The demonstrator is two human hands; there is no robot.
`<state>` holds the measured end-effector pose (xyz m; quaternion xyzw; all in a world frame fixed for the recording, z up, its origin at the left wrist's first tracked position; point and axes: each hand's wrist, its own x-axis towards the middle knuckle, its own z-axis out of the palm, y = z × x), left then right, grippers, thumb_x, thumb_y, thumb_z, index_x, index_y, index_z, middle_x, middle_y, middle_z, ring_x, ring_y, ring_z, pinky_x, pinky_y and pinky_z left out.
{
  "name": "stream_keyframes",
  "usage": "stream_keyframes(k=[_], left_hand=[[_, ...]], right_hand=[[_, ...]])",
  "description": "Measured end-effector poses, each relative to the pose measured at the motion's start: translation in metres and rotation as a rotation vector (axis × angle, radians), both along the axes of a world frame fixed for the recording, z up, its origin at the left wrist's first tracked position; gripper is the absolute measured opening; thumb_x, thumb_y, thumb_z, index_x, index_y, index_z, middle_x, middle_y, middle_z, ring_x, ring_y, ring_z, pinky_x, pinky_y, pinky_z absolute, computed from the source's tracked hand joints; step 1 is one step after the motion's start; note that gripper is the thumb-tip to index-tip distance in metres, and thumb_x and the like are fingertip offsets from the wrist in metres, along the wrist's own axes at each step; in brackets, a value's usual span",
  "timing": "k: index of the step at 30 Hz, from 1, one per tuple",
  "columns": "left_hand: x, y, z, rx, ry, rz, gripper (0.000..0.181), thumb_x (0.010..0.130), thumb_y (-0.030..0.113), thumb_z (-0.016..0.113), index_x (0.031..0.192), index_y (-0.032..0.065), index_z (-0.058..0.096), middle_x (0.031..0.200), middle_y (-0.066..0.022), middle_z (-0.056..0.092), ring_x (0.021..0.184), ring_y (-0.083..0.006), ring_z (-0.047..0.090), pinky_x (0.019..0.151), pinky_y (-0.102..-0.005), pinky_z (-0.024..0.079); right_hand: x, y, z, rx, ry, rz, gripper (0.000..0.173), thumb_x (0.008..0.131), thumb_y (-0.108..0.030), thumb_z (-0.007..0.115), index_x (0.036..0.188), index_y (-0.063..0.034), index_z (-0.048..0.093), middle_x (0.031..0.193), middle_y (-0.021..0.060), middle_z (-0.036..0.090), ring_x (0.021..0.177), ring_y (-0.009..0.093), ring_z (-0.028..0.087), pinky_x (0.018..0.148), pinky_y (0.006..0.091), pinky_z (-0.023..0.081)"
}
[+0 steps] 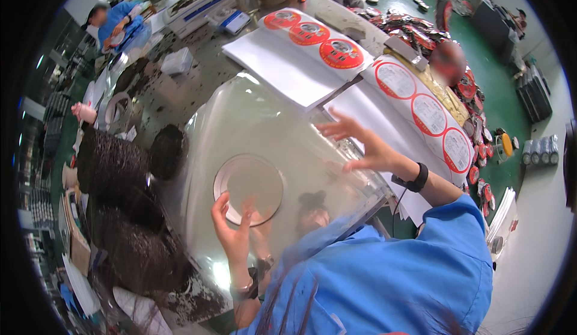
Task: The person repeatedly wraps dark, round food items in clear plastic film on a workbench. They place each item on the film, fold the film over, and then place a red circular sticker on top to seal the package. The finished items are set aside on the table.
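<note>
My left hand (232, 229) is at the near left rim of a shallow round ring (219, 176), its fingers apart. Whether a fingertip touches the rim cannot be told. The ring lies on a glossy, translucent plastic-like sheet (252, 123), which mirrors both hands. My right hand (358, 139) hovers over the sheet's right edge with spread fingers and holds nothing. Close beyond it are white sheets bearing round red-edged stickers (430, 116). Farther back lies another stack with red round stickers (309, 33). Both wrists wear dark bands.
Dark fibrous masses (117, 168) and a rounded dark lump (168, 151) lie left of the sheet. A small clear plastic box (177, 61), a tape roll (118, 109) and a digital scale (232, 20) are farther back. Red-labelled packs (414, 37) are heaped at right. A person in blue (119, 28) works at far left.
</note>
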<state>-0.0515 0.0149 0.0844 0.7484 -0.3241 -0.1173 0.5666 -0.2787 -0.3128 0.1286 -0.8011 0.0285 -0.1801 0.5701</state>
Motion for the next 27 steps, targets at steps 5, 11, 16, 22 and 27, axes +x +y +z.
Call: stream_keyframes(k=[5,11,16,22,27], left_hand=[[-0.022,-0.002,-0.005,0.258,-0.421,-0.188,0.058,0.083,0.026,0.085,0.131,0.0058,0.060,0.131,-0.0113,0.061,0.130,-0.0324,0.053,0.114,-0.0490,0.038],[-0.030,0.003,-0.031,0.411,-0.641,-0.285,0.039,0.084,0.026,0.080,0.118,0.0106,0.068,0.118,-0.0046,0.063,0.116,-0.0284,0.057,0.108,-0.0459,0.038],[-0.028,0.001,-0.030,0.381,-0.634,-0.259,0.030,0.085,0.020,0.078,0.113,0.0110,0.071,0.114,-0.0035,0.063,0.111,-0.0266,0.058,0.104,-0.0448,0.040],[-0.023,0.007,-0.031,0.368,-0.594,-0.308,0.030,0.085,0.018,0.078,0.113,0.0114,0.070,0.116,-0.0030,0.062,0.111,-0.0258,0.058,0.105,-0.0455,0.039],[-0.019,0.005,-0.030,0.322,-0.600,-0.278,0.018,0.086,0.013,0.076,0.103,0.0089,0.073,0.100,-0.0042,0.065,0.100,-0.0245,0.063,0.095,-0.0415,0.046]], right_hand=[[-0.018,0.035,-0.077,-0.885,0.272,0.371,0.113,0.075,-0.061,0.082,0.162,-0.0110,0.031,0.170,0.0106,0.026,0.157,0.032,0.022,0.128,0.0513,0.021],[-0.016,0.041,-0.081,-0.754,0.267,0.344,0.096,0.077,-0.050,0.082,0.156,-0.0113,0.042,0.168,0.0065,0.032,0.156,0.033,0.024,0.127,0.0512,0.021],[-0.016,0.051,-0.079,-0.603,0.241,0.323,0.082,0.074,-0.033,0.088,0.143,-0.0108,0.051,0.161,0.0055,0.043,0.151,0.034,0.033,0.121,0.0511,0.030],[-0.023,0.061,-0.081,-0.545,0.193,0.339,0.043,0.073,-0.024,0.088,0.106,-0.0131,0.064,0.150,0.0050,0.053,0.140,0.034,0.042,0.114,0.0492,0.037],[-0.009,0.061,-0.083,-0.432,0.178,0.316,0.018,0.075,-0.016,0.086,0.080,-0.0096,0.070,0.135,0.0022,0.060,0.130,0.030,0.046,0.109,0.0427,0.043]])
